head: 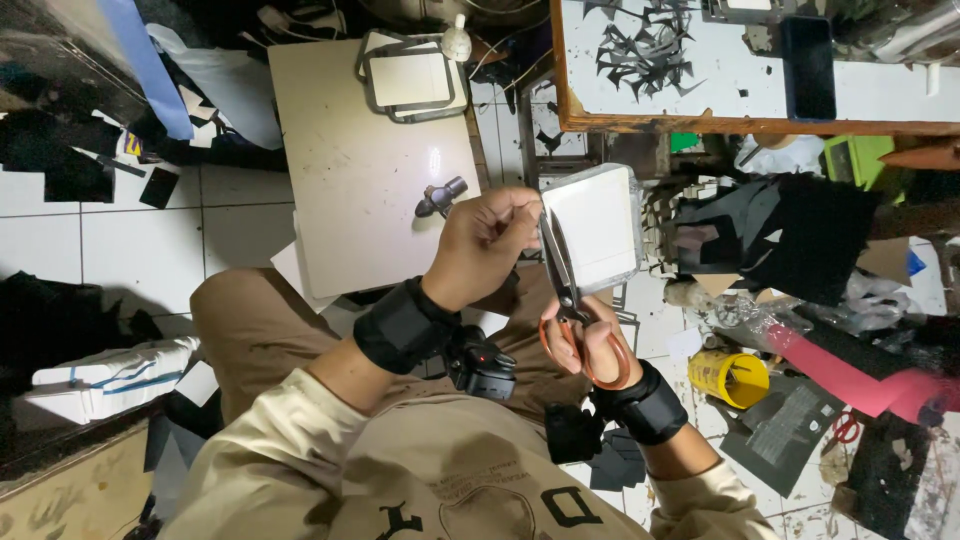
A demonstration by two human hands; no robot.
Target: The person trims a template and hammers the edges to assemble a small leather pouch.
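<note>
Head view: left hand [487,245] pinches edge of pale rectangular card w/ grey border [595,225], held above lap; right hand [590,340] fingers thru orange-handled metal scissors [572,290], blades touching card's left edge.

A pale rectangular surface [350,180] stands over a white tiled floor [130,235]. On its far end lie stacked grey frames [405,85] with a white panel inside, and a small white bulb-shaped object [456,42] sits just beside them. Near its right edge rests a small dark metal tool [440,197]. To the right, a wood-edged surface [700,122] with a white top carries a heap of black offcuts [645,50] and a dark flat slab [808,68]. The floor is littered with black scraps [70,160] at left, a white bundle [110,378], a yellow tub [728,377], red-handled scissors [845,428] and a pinkish roll [860,380] at right.
</note>
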